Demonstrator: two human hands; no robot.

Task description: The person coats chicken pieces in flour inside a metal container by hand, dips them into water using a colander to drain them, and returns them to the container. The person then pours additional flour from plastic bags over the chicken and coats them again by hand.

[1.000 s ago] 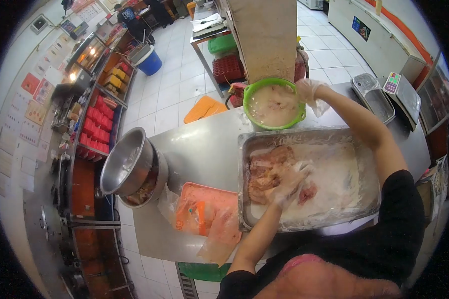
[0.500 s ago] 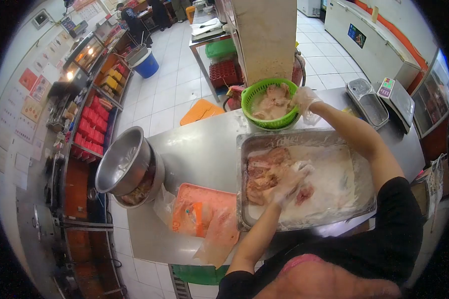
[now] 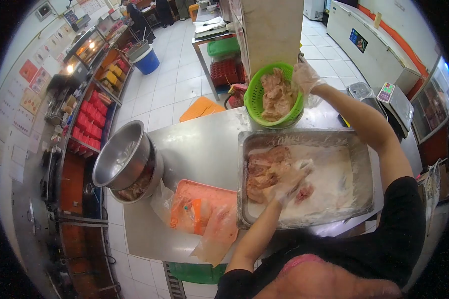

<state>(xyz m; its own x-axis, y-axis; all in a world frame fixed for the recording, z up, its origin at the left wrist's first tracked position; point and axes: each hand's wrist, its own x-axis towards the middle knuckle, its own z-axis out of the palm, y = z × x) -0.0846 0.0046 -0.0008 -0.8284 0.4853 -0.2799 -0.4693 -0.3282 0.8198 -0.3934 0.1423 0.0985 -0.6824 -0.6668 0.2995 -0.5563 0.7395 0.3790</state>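
My right hand (image 3: pixel 307 75), in a clear plastic glove, grips the right rim of a green slotted basket (image 3: pixel 255 94). The basket is tilted with its right side raised, above a round container whose edge shows below it. Raw meat pieces (image 3: pixel 277 97), probably chicken, lie inside. My left hand (image 3: pixel 290 180), also gloved and coated with flour, rests in a deep metal tray (image 3: pixel 363 172), fingers stretched out. It lies beside a pile of raw meat (image 3: pixel 264 172) at the tray's left. A small meat piece (image 3: pixel 304 192) lies in the white flour (image 3: pixel 329 174) near its wrist.
Left on the steel table (image 3: pixel 184 134) stand stacked metal bowls (image 3: pixel 122 157). A pink tray (image 3: pixel 224 199) holds a plastic bag. A digital scale (image 3: pixel 396 107) and metal container (image 3: pixel 360 90) stand at right. A pillar (image 3: pixel 272 35) rises behind the basket. Other people (image 3: pixel 137 20) stand far back.
My right hand has lifted the basket's right side, tipping it further. The meat inside has shifted and shows more. My left hand stays in nearly the same place.
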